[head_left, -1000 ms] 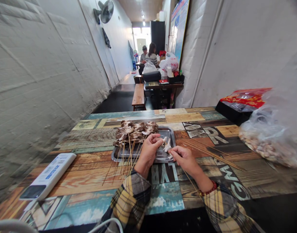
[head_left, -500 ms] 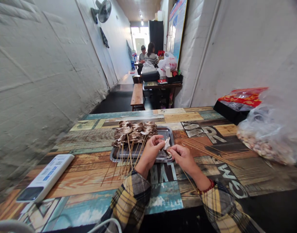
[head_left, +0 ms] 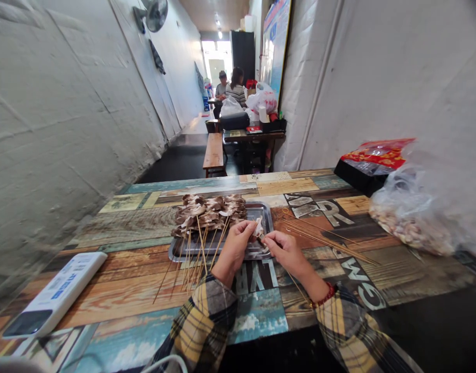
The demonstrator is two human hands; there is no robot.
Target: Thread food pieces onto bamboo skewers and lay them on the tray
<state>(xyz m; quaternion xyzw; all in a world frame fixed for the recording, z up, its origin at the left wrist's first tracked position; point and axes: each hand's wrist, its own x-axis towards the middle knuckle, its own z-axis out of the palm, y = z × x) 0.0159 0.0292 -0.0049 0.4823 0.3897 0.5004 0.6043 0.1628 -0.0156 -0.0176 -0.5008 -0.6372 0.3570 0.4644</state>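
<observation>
Over the right end of a metal tray (head_left: 267, 217), my left hand (head_left: 238, 242) pinches a pale piece of oyster mushroom (head_left: 259, 228). My right hand (head_left: 285, 251) is closed on a thin bamboo skewer (head_left: 296, 284), whose tail runs back under my right wrist; its tip meets the mushroom piece, partly hidden by my fingers. Skewered brown oyster mushrooms (head_left: 209, 211) lie piled on the tray's left part, their sticks pointing toward me over the near rim.
Bare skewers (head_left: 327, 241) lie on the patterned table (head_left: 137, 269) right of the tray. Farther right are a plastic bag of pale pieces (head_left: 411, 217) and a black box (head_left: 357, 173) with red packaging. A white power bank-like device (head_left: 57, 292) lies left. Two people sit far back.
The whole view has shifted slightly, so things appear a little farther left. Both hands stay together at the mushroom piece, with the skewer still held in my right hand.
</observation>
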